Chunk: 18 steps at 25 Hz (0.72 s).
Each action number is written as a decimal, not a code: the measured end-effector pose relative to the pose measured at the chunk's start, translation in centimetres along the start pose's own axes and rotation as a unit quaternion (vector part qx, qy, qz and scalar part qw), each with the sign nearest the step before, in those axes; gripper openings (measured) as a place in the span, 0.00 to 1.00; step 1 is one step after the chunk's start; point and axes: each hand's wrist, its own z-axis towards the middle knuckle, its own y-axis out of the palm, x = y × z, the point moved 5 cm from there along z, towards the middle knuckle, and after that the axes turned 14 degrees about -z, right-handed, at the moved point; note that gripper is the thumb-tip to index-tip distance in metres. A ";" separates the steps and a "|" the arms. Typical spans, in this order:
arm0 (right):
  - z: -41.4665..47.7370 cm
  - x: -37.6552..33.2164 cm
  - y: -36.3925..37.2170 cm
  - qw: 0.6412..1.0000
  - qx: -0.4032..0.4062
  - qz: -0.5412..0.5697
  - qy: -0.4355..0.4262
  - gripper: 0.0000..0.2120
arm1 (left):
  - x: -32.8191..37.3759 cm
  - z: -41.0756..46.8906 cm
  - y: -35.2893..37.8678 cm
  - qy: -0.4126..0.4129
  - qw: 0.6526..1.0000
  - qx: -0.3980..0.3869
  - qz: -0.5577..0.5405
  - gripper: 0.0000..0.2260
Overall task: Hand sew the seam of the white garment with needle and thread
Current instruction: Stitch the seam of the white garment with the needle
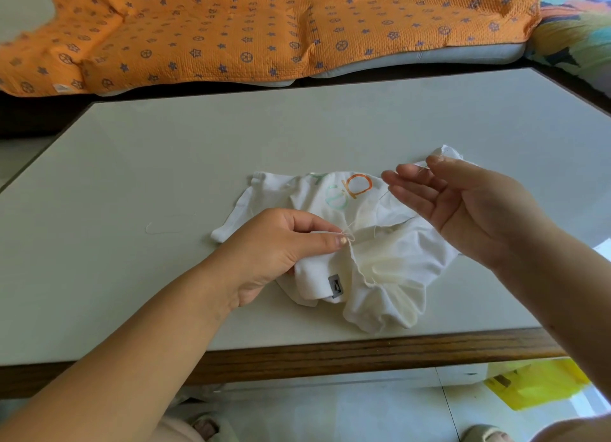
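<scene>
- Pinching the seam [358,266] with the left hand [281,246], fingers curled, beside a thread loop.
- Holding thread [380,199] up with the raised right hand [463,203]: thumb and forefinger pinching it, perhaps the needle too; other fingers spread.
- Working with the garment [396,293] crumpled on the table's [198,160] near side.
- Judging it mid-seam: puckered stitches showing, more needing sewing.
</scene>
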 end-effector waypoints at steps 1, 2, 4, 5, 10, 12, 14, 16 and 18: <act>0.2 0.0 -0.3 0.999 0.017 -0.024 -0.015 0.05 | 0.0 0.0 0.0 -0.001 1.000 0.001 0.001 0.01; 0.3 -0.2 -0.6 0.998 0.037 -0.047 -0.030 0.05 | -0.1 0.0 -0.1 -0.003 1.000 0.002 0.005 0.01; 0.4 -0.5 -1.1 0.992 0.074 -0.088 -0.057 0.06 | -0.1 0.1 -0.2 -0.010 1.000 0.004 0.013 0.01; 0.5 -0.6 -1.2 0.988 0.088 -0.106 -0.068 0.05 | -0.2 0.1 -0.2 -0.013 1.000 0.005 0.017 0.01; 1.0 -0.8 -2.2 0.974 0.143 -0.147 -0.100 0.04 | -0.5 0.0 -0.3 -0.029 0.998 -0.007 0.051 0.01; 1.1 -1.2 -2.6 0.964 0.171 -0.168 -0.118 0.04 | -0.4 0.0 -0.4 -0.032 0.998 -0.009 0.060 0.01; 1.1 -1.6 -3.0 0.953 0.198 -0.189 -0.134 0.03 | -0.3 0.1 -0.5 -0.033 0.997 -0.009 0.064 0.00; 1.0 -1.6 -3.0 0.944 0.206 -0.214 -0.143 0.03 | -0.3 0.1 -0.5 -0.035 0.997 -0.009 0.071 0.01; 0.6 -1.3 -2.1 0.944 0.178 -0.247 -0.128 0.05 | -0.3 0.2 -0.4 -0.029 0.996 -0.004 0.081 0.01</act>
